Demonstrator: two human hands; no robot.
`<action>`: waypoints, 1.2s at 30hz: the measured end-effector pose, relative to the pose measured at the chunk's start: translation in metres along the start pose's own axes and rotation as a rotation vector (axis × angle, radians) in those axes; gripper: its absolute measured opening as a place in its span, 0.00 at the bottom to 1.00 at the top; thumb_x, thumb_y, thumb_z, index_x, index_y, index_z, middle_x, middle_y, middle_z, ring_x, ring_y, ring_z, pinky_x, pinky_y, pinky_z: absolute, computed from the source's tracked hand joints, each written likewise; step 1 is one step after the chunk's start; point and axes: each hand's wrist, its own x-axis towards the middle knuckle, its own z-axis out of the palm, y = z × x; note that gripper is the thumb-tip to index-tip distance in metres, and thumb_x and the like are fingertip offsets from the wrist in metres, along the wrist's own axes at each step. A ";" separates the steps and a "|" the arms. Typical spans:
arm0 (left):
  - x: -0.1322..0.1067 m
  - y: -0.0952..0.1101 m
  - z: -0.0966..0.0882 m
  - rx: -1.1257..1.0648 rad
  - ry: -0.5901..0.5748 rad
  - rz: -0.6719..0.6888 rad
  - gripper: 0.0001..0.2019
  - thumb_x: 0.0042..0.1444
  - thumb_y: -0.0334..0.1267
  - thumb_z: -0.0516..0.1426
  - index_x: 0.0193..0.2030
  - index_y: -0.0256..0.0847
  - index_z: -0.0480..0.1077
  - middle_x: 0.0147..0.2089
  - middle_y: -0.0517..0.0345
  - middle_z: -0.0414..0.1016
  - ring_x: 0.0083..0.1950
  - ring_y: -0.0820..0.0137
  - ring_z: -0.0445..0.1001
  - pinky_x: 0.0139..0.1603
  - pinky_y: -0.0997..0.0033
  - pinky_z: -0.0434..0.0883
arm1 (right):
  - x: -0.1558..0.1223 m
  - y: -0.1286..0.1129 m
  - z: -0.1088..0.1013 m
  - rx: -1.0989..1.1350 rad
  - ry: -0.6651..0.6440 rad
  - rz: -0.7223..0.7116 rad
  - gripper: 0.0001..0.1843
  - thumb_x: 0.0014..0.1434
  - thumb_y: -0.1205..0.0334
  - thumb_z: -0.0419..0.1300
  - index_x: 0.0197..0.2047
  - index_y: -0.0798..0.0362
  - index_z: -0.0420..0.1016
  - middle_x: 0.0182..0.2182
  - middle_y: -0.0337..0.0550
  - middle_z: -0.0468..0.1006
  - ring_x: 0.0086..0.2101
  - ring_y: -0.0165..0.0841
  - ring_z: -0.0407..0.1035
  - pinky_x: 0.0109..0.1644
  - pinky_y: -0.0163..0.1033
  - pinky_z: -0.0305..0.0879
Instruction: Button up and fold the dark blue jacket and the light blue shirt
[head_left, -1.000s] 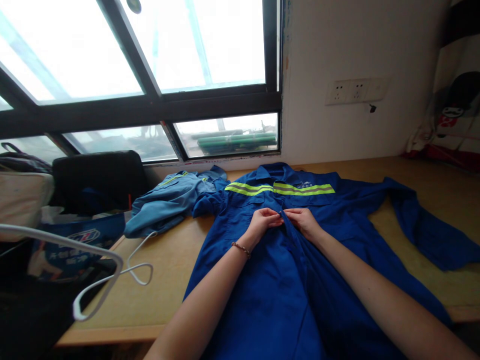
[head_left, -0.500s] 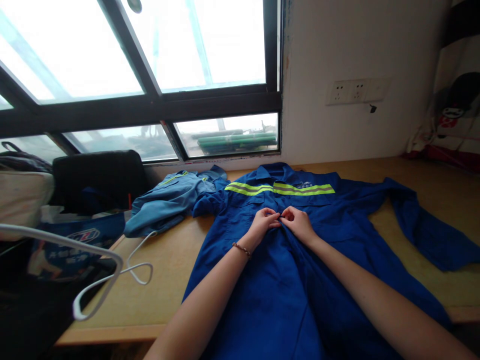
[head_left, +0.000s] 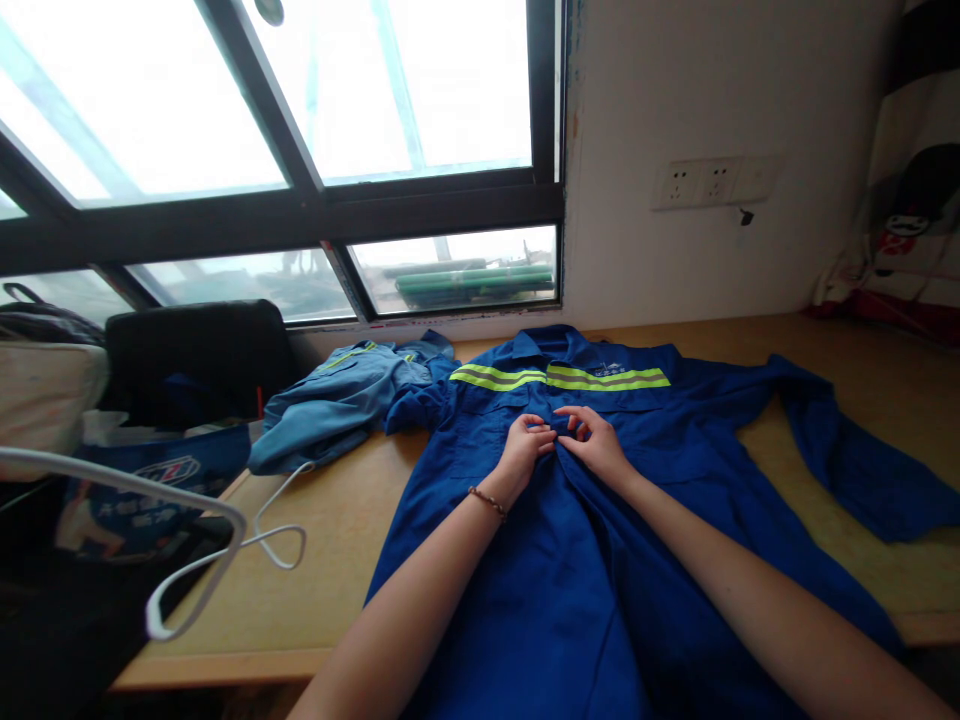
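A dark blue work jacket point(head_left: 570, 560) with a yellow-green reflective stripe point(head_left: 559, 377) lies front-up on a wooden table point(head_left: 330, 560). My left hand point(head_left: 525, 445), with a bead bracelet at the wrist, pinches the jacket's front placket just below the stripe. My right hand point(head_left: 596, 440) meets it there, fingers curled and pinching the same front edge. Both hands touch at the centre of the chest. What sits between the fingertips is too small to make out.
A lighter blue garment point(head_left: 345, 400) lies bunched at the table's back left. A white hanger point(head_left: 277, 530) rests on the left part of the table, another white hanger point(head_left: 150, 500) juts in from the left. A black bag point(head_left: 195, 355) stands by the window; wall sockets point(head_left: 712, 182) sit behind.
Both hands have crept a little up the jacket front toward the stripe, and the right hand's fingers have curled in closer to the left hand.
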 end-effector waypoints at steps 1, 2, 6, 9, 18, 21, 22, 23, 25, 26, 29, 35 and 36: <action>0.000 0.000 0.000 -0.006 0.001 0.004 0.18 0.35 0.22 0.59 0.33 0.38 0.58 0.26 0.62 0.67 0.26 0.76 0.70 0.29 0.75 0.68 | -0.001 -0.001 0.000 -0.032 0.002 -0.033 0.17 0.47 0.64 0.56 0.43 0.49 0.71 0.29 0.36 0.66 0.23 0.24 0.59 0.29 0.31 0.60; 0.000 -0.001 0.000 -0.010 0.001 0.009 0.19 0.35 0.22 0.60 0.33 0.38 0.58 0.26 0.62 0.67 0.26 0.76 0.70 0.29 0.76 0.68 | -0.002 -0.003 -0.001 -0.071 0.003 -0.056 0.15 0.48 0.64 0.55 0.42 0.48 0.72 0.30 0.37 0.66 0.24 0.24 0.60 0.30 0.31 0.60; 0.000 -0.001 0.000 -0.018 -0.005 0.033 0.19 0.33 0.23 0.60 0.32 0.39 0.58 0.25 0.63 0.67 0.25 0.77 0.69 0.28 0.76 0.67 | -0.005 -0.005 -0.001 -0.242 -0.017 -0.067 0.17 0.51 0.62 0.54 0.45 0.46 0.72 0.34 0.39 0.67 0.26 0.25 0.61 0.32 0.32 0.61; -0.001 -0.001 0.001 -0.009 -0.021 0.048 0.19 0.33 0.24 0.61 0.31 0.39 0.57 0.24 0.65 0.66 0.24 0.78 0.68 0.27 0.77 0.67 | -0.005 -0.004 -0.001 -0.329 -0.055 -0.039 0.18 0.52 0.59 0.53 0.47 0.45 0.71 0.36 0.41 0.67 0.30 0.28 0.64 0.33 0.33 0.61; 0.000 -0.004 0.003 0.096 -0.008 0.060 0.18 0.34 0.28 0.63 0.31 0.39 0.58 0.25 0.63 0.68 0.24 0.77 0.69 0.26 0.77 0.66 | 0.006 0.030 -0.009 -0.619 -0.038 0.196 0.21 0.59 0.58 0.44 0.53 0.46 0.66 0.53 0.43 0.65 0.51 0.42 0.57 0.54 0.48 0.50; 0.004 -0.005 0.002 0.121 -0.055 0.079 0.18 0.34 0.29 0.63 0.31 0.39 0.58 0.23 0.65 0.67 0.22 0.78 0.67 0.26 0.78 0.65 | 0.008 0.039 -0.008 -0.786 -0.099 0.200 0.24 0.58 0.53 0.46 0.58 0.41 0.58 0.59 0.40 0.55 0.54 0.49 0.51 0.55 0.57 0.43; 0.007 -0.005 0.001 0.133 -0.072 0.092 0.18 0.35 0.29 0.63 0.31 0.39 0.58 0.23 0.65 0.67 0.21 0.78 0.67 0.25 0.78 0.65 | 0.011 0.041 -0.007 -0.807 -0.112 0.202 0.24 0.58 0.52 0.45 0.58 0.40 0.57 0.60 0.39 0.54 0.54 0.49 0.51 0.54 0.58 0.42; 0.010 -0.005 0.001 0.146 -0.086 0.107 0.18 0.35 0.29 0.63 0.31 0.39 0.58 0.22 0.65 0.67 0.21 0.78 0.66 0.25 0.79 0.65 | 0.016 0.043 -0.006 -0.817 -0.126 0.204 0.24 0.59 0.51 0.44 0.59 0.40 0.56 0.60 0.39 0.52 0.54 0.49 0.51 0.54 0.58 0.42; 0.019 -0.004 -0.001 0.176 -0.104 0.141 0.18 0.36 0.30 0.63 0.32 0.39 0.58 0.22 0.66 0.67 0.21 0.79 0.66 0.25 0.79 0.64 | 0.029 0.048 -0.006 -0.824 -0.153 0.198 0.25 0.59 0.50 0.42 0.59 0.40 0.55 0.60 0.40 0.51 0.53 0.48 0.52 0.54 0.57 0.43; 0.025 -0.003 -0.003 0.192 -0.112 0.159 0.18 0.36 0.31 0.63 0.32 0.39 0.58 0.22 0.66 0.67 0.21 0.79 0.66 0.25 0.79 0.64 | 0.037 0.050 -0.006 -0.825 -0.167 0.192 0.24 0.59 0.50 0.42 0.59 0.40 0.55 0.60 0.40 0.52 0.54 0.47 0.52 0.55 0.57 0.43; 0.047 -0.001 -0.008 0.244 -0.165 0.217 0.16 0.38 0.31 0.62 0.33 0.38 0.59 0.22 0.66 0.67 0.22 0.79 0.66 0.25 0.80 0.64 | 0.060 0.059 -0.004 -0.826 -0.198 0.173 0.24 0.59 0.50 0.43 0.59 0.39 0.55 0.60 0.39 0.53 0.53 0.46 0.52 0.55 0.55 0.43; 0.089 0.001 -0.017 0.400 -0.256 0.325 0.14 0.41 0.31 0.60 0.35 0.37 0.60 0.24 0.63 0.69 0.23 0.78 0.67 0.25 0.80 0.64 | 0.085 0.063 -0.005 -0.771 -0.101 0.144 0.21 0.59 0.56 0.46 0.54 0.47 0.64 0.55 0.43 0.61 0.50 0.42 0.56 0.53 0.49 0.48; 0.093 0.001 -0.017 0.426 -0.257 0.333 0.14 0.41 0.30 0.59 0.35 0.37 0.61 0.23 0.63 0.69 0.23 0.78 0.67 0.25 0.80 0.64 | 0.084 0.059 -0.006 -0.748 -0.055 0.119 0.20 0.59 0.59 0.45 0.52 0.50 0.66 0.53 0.46 0.64 0.49 0.41 0.57 0.53 0.47 0.50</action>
